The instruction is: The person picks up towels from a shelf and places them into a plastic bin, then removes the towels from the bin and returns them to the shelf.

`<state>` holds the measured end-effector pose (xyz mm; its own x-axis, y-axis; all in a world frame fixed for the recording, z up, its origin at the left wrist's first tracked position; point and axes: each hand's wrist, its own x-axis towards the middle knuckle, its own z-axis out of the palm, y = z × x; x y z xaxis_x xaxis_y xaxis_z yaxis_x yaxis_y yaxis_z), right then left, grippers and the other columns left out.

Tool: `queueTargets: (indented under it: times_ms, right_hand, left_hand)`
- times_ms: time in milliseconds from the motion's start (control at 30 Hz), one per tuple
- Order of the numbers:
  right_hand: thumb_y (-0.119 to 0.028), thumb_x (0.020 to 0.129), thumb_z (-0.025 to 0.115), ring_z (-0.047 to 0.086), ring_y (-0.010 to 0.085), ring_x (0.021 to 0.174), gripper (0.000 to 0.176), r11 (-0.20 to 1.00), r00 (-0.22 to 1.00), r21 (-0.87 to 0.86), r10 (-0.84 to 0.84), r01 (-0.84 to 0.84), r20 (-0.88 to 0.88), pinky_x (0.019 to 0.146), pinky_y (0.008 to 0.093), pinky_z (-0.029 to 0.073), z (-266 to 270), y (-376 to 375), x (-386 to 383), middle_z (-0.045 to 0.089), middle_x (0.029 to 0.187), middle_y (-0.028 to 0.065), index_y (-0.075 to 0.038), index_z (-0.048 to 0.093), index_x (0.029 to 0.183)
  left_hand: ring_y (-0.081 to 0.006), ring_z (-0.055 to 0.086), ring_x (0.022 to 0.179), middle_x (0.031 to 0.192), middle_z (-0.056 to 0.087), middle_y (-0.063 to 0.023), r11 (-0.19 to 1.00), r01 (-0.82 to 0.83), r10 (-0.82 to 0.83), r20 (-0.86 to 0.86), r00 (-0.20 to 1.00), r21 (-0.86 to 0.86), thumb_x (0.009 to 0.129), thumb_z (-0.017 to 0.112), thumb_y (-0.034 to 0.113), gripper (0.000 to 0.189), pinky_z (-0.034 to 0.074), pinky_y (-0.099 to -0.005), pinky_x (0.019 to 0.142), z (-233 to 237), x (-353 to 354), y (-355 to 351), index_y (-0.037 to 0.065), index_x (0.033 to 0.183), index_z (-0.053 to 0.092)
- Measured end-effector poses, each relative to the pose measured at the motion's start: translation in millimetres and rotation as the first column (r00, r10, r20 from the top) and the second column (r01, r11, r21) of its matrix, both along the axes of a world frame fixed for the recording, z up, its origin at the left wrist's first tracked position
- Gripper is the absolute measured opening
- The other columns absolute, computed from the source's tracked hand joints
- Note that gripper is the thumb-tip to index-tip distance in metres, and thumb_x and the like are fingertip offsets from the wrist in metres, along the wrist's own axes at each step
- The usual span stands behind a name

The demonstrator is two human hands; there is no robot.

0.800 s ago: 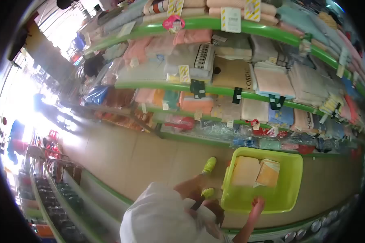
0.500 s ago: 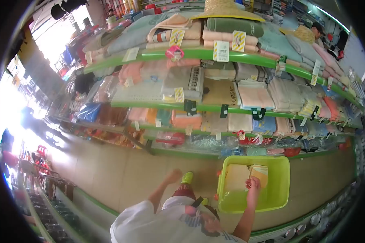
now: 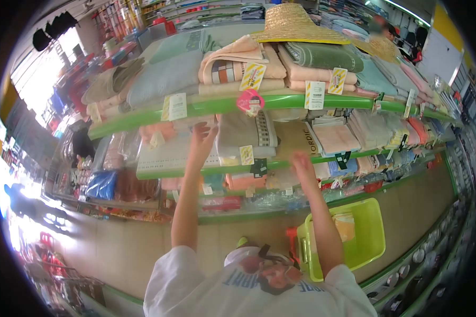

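My left hand (image 3: pixel 202 141) is raised at the middle shelf, fingers apart, with nothing in it. Right beside its fingers lies a grey folded towel (image 3: pixel 243 129) with a patterned band and a yellow-and-white striped tag. My right hand (image 3: pixel 302 165) hangs in front of that shelf's green edge, below a brown cardboard box (image 3: pixel 291 138); motion smears its fingers. Beneath my right forearm stands a yellow-green basket (image 3: pixel 373 232) on the floor, with a pale yellow packet (image 3: pixel 345 227) inside, partly hidden by the arm.
Folded towels (image 3: pixel 166 76) and a straw hat (image 3: pixel 291 24) sit on the top shelf (image 3: pixel 195 108), whose green edge carries price tags. Peach towels (image 3: pixel 337 136) lie farther right. Another shelf (image 3: pixel 407 280) runs along the lower right. A person (image 3: pixel 381 29) is in the far background.
My right hand has left the basket and risen to the shelf front. My left hand has come up from beside my leg to the grey towel. The view has tilted up and nearer the shelves.
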<state>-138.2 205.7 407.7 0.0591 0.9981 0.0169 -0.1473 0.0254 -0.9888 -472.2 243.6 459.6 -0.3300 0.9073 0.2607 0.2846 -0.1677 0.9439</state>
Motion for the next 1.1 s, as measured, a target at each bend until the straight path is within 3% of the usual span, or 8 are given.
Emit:
queueTargets:
  times_ms: [133,233,333,600,700,833,1033,1100]
  right_hand:
    - [-0.05,0.084,0.064,0.053,0.0175,0.104,0.068,0.964,0.98,-0.203,0.187,-0.169,0.069,0.085,0.032,0.044,45,65,-54,0.056,0.116,0.0109,0.001,0.049,0.126]
    - [-0.059,0.079,0.064,0.053,0.0239,0.113,0.084,0.952,0.957,-0.251,0.226,-0.177,0.181,0.091,0.036,0.044,21,91,-73,0.054,0.126,0.0179,0.006,0.047,0.13]
    - [-0.064,0.075,0.064,0.054,0.0289,0.115,0.092,0.954,0.954,-0.267,0.2,-0.138,0.223,0.092,0.0377,0.044,20,94,-81,0.055,0.127,0.0221,0.009,0.049,0.128]
    - [-0.069,0.072,0.061,0.06,0.0297,0.098,0.091,0.934,0.903,-0.339,0.236,-0.11,0.359,0.08,0.0372,0.048,-18,124,-92,0.063,0.11,0.0237,0.011,0.059,0.115]
    - [-0.069,0.072,0.061,0.059,0.026,0.088,0.086,0.932,0.919,-0.355,0.202,-0.074,0.339,0.074,0.035,0.047,8,103,-100,0.064,0.101,0.0207,0.009,0.063,0.108]
    - [-0.068,0.071,0.063,0.05,0.0181,0.062,0.074,0.942,0.988,-0.324,0.121,-0.083,0.099,0.054,0.0334,0.038,-3,92,-116,0.057,0.07,0.0078,0.004,0.066,0.088]
    - [-0.067,0.072,0.065,0.039,0.0098,0.046,0.058,0.913,0.983,-0.366,0.177,-0.181,-0.045,0.04,0.0305,0.026,8,72,-127,0.043,0.057,-0.0018,-0.01,0.054,0.067]
    - [-0.072,0.069,0.062,0.058,0.0187,0.079,0.101,0.87,0.954,-0.439,0.288,-0.224,0.086,0.06,0.0295,0.045,61,25,-112,0.059,0.101,0.0146,0.009,0.045,0.127]
  left_hand:
    - [-0.0239,0.055,0.106,0.116,0.055,-0.0165,0.978,0.016,-0.039,-0.108,0.993,-0.209,0.073,0.075,0.052,0.101,0.047,-0.035,0.084,-81,-24,89,0.001,0.142,0.021]
    - [-0.0222,0.056,0.098,0.111,0.055,-0.0157,0.856,0.198,-0.16,0.119,0.98,-0.479,0.065,0.075,0.063,0.123,0.049,-0.0348,0.076,-18,-5,43,0.0,0.147,0.01]
    - [-0.0189,0.056,0.083,0.1,0.053,-0.0117,0.748,0.132,-0.12,0.064,0.991,-0.651,0.062,0.07,0.072,0.128,0.048,-0.0318,0.065,-17,-12,35,-0.001,0.148,0.008]
    - [-0.0134,0.056,0.072,0.094,0.052,-0.0069,0.64,0.411,-0.406,0.169,0.898,-0.65,0.073,0.062,0.07,0.102,0.048,-0.0278,0.062,-10,-34,48,0.006,0.145,0.031]
    - [-0.0185,0.061,0.09,0.109,0.059,-0.0084,0.651,0.556,-0.493,0.269,0.828,-0.517,0.084,0.058,0.059,0.08,0.051,-0.0317,0.077,-47,-53,65,0.009,0.143,0.036]
    - [-0.0211,0.061,0.1,0.152,0.031,-0.0093,0.596,0.752,-0.427,0.682,0.594,-0.282,0.098,0.044,0.038,0.056,0.051,-0.0336,0.085,-57,-54,75,0.012,0.147,0.033]
    - [-0.0259,0.054,0.118,0.133,0.054,-0.0096,0.405,0.871,-0.403,0.801,0.442,-0.277,0.096,0.049,0.043,0.057,0.046,-0.0383,0.098,-38,-71,84,0.007,0.14,0.041]
    - [-0.0258,0.055,0.116,0.13,0.055,-0.0095,0.419,0.832,-0.379,0.762,0.525,-0.364,0.095,0.049,0.045,0.058,0.046,-0.0382,0.098,-23,-69,76,0.006,0.138,0.042]
